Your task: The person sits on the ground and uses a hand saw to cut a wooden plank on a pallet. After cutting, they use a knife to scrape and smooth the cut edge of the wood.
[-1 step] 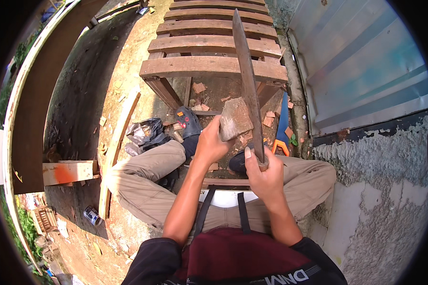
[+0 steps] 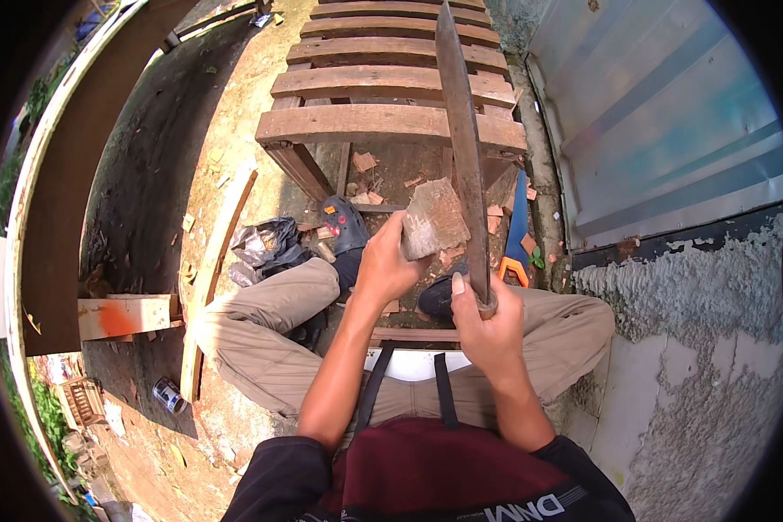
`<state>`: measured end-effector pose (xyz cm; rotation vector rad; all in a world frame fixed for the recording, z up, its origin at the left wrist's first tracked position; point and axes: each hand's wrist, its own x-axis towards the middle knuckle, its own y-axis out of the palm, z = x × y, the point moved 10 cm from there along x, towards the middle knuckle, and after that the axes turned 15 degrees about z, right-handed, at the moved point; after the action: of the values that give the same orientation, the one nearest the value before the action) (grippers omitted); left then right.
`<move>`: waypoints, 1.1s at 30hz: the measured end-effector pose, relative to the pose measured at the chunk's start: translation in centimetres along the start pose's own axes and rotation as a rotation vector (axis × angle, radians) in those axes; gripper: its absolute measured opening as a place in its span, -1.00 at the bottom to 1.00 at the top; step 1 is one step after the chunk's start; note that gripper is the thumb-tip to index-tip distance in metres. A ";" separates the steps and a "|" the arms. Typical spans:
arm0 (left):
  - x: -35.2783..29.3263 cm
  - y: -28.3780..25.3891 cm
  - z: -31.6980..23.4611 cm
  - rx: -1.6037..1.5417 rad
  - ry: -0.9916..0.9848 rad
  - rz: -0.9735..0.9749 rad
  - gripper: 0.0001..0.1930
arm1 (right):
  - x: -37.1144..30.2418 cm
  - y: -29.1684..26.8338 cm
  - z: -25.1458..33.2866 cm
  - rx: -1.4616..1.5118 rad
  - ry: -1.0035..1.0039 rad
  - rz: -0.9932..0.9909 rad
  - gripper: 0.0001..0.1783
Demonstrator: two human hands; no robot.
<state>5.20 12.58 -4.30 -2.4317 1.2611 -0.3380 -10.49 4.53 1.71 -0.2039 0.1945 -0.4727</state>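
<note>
My left hand (image 2: 395, 268) is closed round the near end of a rough, grey-brown stone block (image 2: 438, 221), held up in front of my knees. In my right hand (image 2: 491, 326) is the handle of a machete (image 2: 464, 130), with my thumb along its base. Its long, dark, worn blade points up and away, the tip reaching over the slatted bench. The block's right side lies against or very close to the blade's left edge; I cannot tell if they touch. My fingers hide most of the handle.
A slatted wooden bench (image 2: 383, 126) stands ahead. Wood chips (image 2: 364, 162) lie under it. A blue-bladed handsaw (image 2: 518, 228) with an orange handle rests right, near the metal sheet wall (image 2: 670, 122). To the left are a black plastic bag (image 2: 270, 244), a plank (image 2: 217, 270) and a can (image 2: 169, 395).
The machete has slid slightly forward and to the right in my right hand's grip. The stone block has tilted a little rightward with it; my left hand has barely moved.
</note>
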 end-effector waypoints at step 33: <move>5.3 3.3 9.1 -0.038 -0.027 0.152 -0.11 | 6.6 0.1 -6.1 -0.076 0.021 -0.027 -0.71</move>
<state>9.24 8.48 -13.71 -2.3452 1.4416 -0.2400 -6.09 0.61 -5.07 -0.2766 0.2310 -0.4950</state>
